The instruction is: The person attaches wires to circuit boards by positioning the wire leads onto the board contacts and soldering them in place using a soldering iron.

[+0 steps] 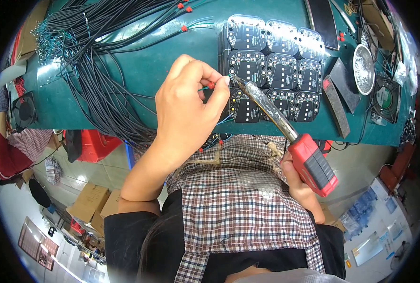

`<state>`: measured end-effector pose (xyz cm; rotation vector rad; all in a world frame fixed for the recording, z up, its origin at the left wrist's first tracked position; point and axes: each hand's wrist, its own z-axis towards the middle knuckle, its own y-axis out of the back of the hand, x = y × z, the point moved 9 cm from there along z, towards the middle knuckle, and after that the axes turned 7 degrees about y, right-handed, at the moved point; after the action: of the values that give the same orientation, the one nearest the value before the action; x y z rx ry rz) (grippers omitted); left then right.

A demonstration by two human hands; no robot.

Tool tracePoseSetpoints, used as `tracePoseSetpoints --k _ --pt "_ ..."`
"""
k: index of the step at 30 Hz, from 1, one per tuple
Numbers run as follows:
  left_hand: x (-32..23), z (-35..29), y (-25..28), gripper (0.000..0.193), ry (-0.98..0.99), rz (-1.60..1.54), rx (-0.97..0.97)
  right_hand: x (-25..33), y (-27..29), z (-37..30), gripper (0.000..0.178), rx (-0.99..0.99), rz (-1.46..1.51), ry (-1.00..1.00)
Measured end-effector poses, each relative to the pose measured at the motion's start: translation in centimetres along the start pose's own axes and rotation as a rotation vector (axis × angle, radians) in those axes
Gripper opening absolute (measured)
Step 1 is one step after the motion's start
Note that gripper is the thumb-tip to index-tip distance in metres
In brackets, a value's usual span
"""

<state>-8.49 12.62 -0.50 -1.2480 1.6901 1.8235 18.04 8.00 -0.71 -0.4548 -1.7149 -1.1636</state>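
Observation:
A panel of black circuit boards (281,70) lies on the green table, stacked in layers at its left side. Over its left edge, my left hand (188,99) pinches a thin green wire between thumb and forefinger. A small red ring (211,85) sits on the wire by the fingers. My right hand (297,181) grips the red and black handle of a soldering iron (272,112). The iron slants up and left, its tip by the wire end at the boards' left column; whether they touch is too small to tell.
A large bundle of black cables (110,89) with stripped ends spreads over the left of the green table (139,75). On the right are a round metal dish (364,70), dark flat blocks (337,108) and a small fan (385,101). Another fan (25,109) stands far left.

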Motion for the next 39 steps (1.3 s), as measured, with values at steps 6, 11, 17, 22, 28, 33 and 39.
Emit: tracePoseSetpoints --k 6,11,17,22,28,33,39 --pt "-0.1 0.0 0.1 0.014 -0.003 0.012 -0.014 0.2 -0.1 0.3 0.027 -0.021 0.017 0.010" --pt "-0.2 0.0 0.1 0.015 -0.008 0.022 -0.026 -0.3 -0.2 0.1 0.026 -0.047 0.022 -0.035" --pt "-0.4 -0.1 0.1 0.015 -0.031 0.040 -0.041 -0.1 0.5 -0.6 0.027 0.010 -0.022 -0.022" --pt "-0.3 -0.2 0.1 0.014 -0.007 0.051 -0.034 -1.2 0.7 -2.0 0.030 -0.053 0.004 -0.147" --pt "-0.6 -0.5 0.3 0.012 -0.055 -0.061 -0.004 -1.3 1.0 -2.3 0.032 -0.059 -0.035 -0.180" --pt "-0.7 -0.3 0.3 0.011 -0.048 -0.029 0.054 -1.0 0.9 -2.1 0.031 -0.026 0.000 -0.109" --pt "-0.9 -0.1 0.1 0.012 -0.039 0.021 0.066 -1.2 0.4 -1.8 0.029 0.011 0.043 -0.093"
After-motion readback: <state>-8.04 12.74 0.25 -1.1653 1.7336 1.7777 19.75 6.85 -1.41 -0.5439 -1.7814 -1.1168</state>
